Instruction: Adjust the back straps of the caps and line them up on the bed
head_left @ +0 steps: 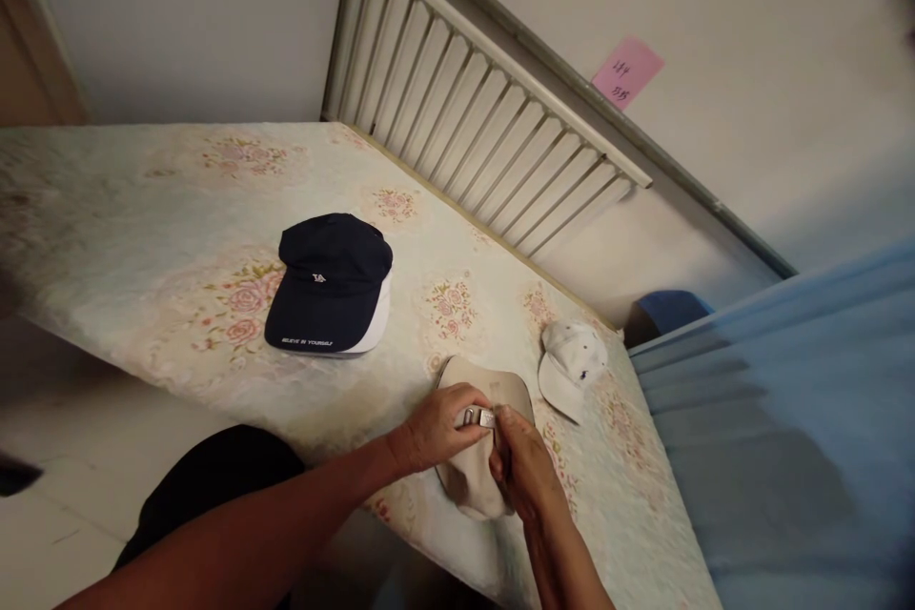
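Note:
A beige baseball cap [472, 481] lies on the table near its front edge, with its back strap toward the upper side. My left hand [443, 424] is closed on the strap's left part, beside a small metal buckle [486, 417]. From the right, my right hand [525, 462] pinches the strap at the other side of the buckle, thumb on top. Part of the cap is hidden under both hands. A navy cap [333, 272] with white lettering on its brim sits to the left. To the right rests a white cap [576, 357] with a small dark logo.
A floral cloth [164, 210] covers the table. Behind it, a white radiator [472, 86] runs along the wall, with a pink note [627, 72] above. A blue curtain [801, 419] hangs at the right, and a dark blue object [668, 313] stands by the table's far corner.

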{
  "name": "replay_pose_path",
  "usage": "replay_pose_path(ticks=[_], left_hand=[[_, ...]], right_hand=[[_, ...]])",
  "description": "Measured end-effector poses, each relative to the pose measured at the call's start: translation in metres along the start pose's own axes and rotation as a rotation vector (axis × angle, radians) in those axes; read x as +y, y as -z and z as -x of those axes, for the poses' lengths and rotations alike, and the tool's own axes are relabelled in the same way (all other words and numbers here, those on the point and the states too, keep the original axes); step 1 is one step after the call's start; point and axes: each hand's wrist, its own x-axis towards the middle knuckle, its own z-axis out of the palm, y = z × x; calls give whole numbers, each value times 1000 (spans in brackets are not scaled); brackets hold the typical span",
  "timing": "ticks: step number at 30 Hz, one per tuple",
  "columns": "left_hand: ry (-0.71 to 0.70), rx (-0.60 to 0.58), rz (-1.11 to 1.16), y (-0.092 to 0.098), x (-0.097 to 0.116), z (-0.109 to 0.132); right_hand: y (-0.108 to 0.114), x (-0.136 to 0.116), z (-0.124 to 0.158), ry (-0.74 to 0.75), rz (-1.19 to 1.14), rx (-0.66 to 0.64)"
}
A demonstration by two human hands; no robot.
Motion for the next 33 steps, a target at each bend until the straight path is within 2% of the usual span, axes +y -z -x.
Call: replay_pose_path(ticks=[5, 11, 15, 19, 24, 33], left_hand=[[30, 1, 90, 3, 3, -2], [177, 17, 266, 5, -1, -4], [292, 6, 532, 9, -5, -7], [338, -33, 777, 11, -4, -8], [362, -78, 911, 8, -8, -6], [342, -126, 988, 4, -15, -4]], right_hand=[[5, -5, -3, -2, 5, 53], [21, -22, -4, 74, -63, 129], [26, -32, 4, 101, -214, 36], [26, -34, 12, 51, -307, -101], [28, -28, 15, -35, -350, -310], [28, -12, 7, -53, -416, -396]])
